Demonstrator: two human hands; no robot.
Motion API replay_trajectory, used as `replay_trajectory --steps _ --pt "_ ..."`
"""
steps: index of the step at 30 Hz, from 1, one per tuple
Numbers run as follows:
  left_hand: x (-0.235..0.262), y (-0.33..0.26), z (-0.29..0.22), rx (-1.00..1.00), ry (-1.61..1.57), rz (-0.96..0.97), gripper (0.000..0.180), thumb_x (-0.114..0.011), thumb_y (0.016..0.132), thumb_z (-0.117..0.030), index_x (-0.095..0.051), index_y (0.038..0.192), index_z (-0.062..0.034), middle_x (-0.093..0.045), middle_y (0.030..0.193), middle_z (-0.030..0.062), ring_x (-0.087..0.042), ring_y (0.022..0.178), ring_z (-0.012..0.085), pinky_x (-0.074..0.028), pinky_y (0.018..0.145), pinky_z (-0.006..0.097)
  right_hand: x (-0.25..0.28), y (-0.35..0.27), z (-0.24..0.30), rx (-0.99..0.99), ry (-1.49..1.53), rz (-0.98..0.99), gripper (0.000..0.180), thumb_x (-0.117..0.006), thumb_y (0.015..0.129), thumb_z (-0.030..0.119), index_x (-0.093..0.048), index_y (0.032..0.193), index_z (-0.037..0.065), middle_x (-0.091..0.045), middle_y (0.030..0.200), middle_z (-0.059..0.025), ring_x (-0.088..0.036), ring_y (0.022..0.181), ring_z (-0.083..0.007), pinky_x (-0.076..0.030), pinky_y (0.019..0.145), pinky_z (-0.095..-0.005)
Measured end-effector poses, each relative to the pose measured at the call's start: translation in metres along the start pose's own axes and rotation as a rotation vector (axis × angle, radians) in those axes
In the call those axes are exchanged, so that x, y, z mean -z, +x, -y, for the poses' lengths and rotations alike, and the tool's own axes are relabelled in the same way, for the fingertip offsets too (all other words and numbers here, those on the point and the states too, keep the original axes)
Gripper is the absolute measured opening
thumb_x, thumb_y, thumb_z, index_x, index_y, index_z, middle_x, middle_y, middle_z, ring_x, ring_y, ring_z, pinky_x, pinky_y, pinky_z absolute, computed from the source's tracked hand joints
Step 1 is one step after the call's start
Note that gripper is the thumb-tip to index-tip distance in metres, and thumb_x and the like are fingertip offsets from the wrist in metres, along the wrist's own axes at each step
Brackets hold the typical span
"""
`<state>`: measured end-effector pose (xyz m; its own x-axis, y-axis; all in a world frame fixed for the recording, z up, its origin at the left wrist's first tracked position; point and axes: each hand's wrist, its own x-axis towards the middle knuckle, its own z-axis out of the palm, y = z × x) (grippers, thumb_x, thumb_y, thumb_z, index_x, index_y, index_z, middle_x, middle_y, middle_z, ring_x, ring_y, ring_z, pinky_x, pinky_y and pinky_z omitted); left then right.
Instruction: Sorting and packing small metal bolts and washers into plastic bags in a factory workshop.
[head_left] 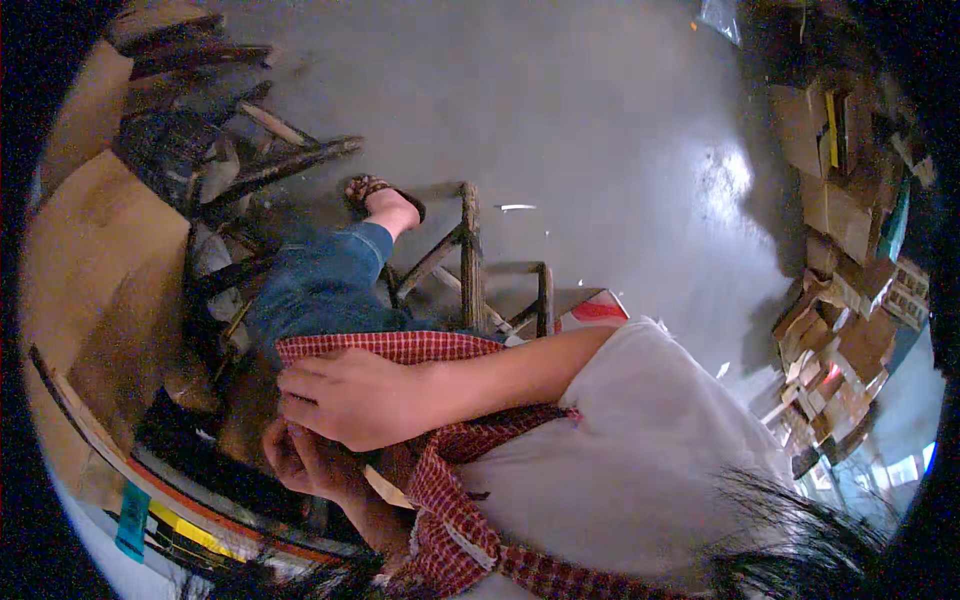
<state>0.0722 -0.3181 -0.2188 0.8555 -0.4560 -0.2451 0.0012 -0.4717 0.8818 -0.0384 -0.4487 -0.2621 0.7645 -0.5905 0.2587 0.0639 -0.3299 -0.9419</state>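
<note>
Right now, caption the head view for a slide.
Hands close together by a red checked apron, blue jeans and a patterned sandal ahead, tan cardboard alongside.

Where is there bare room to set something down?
The grey floor between the wooden frame and the cardboard pile is bare save scraps. Crowded: picture left, with wooden beams and tan cardboard; also between right hand and left hand.
</note>
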Motion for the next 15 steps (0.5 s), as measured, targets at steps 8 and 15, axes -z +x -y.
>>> replay_trajectory --steps 8,15 --pt "-0.016 0.005 -0.03 -0.159 0.333 0.143 0.015 -0.067 0.091 -0.008 -0.06 0.102 0.0004 -0.065 0.097 0.008 -0.059 0.086 0.0167 -0.049 0.075 0.033 0.0 0.003 -0.008 -0.05 0.002 -0.011 0.041 -0.064 0.071 0.024 -0.058 0.105 0.002 -0.057 0.105 -0.012 -0.057 0.097 -0.0296 -0.044 0.087 -0.039" --pt "0.047 0.014 -0.008 -0.12 0.281 0.17 0.016 -0.066 0.092 -0.012 -0.061 0.1 0.0006 -0.066 0.095 0.0098 -0.059 0.085 0.019 -0.049 0.077 0.033 -0.001 0.009 -0.005 -0.016 0.079 0.111 0.049 -0.069 0.062 0.028 -0.058 0.102 0.003 -0.057 0.097 -0.0104 -0.057 0.094 -0.0287 -0.043 0.084 -0.0394"
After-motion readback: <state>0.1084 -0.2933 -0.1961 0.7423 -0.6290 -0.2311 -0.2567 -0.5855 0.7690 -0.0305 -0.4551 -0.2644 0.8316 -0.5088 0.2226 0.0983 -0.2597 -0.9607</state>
